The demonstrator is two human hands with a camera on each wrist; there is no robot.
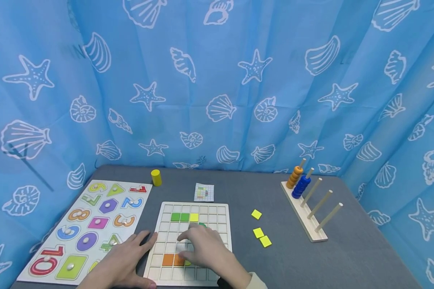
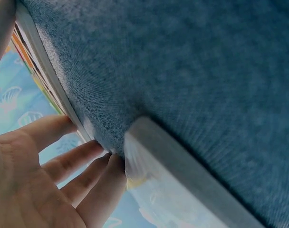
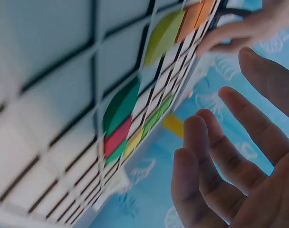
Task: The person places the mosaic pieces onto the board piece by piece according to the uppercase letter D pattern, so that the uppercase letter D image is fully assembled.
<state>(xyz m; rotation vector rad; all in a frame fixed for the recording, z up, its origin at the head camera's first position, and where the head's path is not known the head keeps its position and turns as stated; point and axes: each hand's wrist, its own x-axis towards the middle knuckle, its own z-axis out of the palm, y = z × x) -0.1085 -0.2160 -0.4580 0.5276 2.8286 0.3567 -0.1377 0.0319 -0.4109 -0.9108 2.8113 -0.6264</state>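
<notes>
A white square-grid board (image 1: 217, 208) lies flat with coloured pieces in some cells: green tiles (image 1: 180, 217), a yellow tile (image 1: 194, 217) and orange tiles (image 1: 168, 259). Along the board's left edge, my left hand (image 1: 124, 259) is spread, its fingertips touching the rim in the left wrist view. Above the middle of the grid hovers my right hand (image 1: 206, 245), fingers loosely bent and nothing between them. The right wrist view shows its fingers (image 3: 197, 137) apart from the board, near a dark green rounded piece (image 3: 123, 107) and a red piece (image 3: 118, 137). My right hand hides several cells.
A number-and-shape puzzle (image 1: 94, 214) lies left of the board. Behind stand a yellow cylinder (image 1: 156, 178) and a small pattern card (image 1: 209, 194). Three loose yellow tiles (image 1: 258, 233) lie to the right, before a wooden peg stand (image 1: 304, 216) with orange and blue beads.
</notes>
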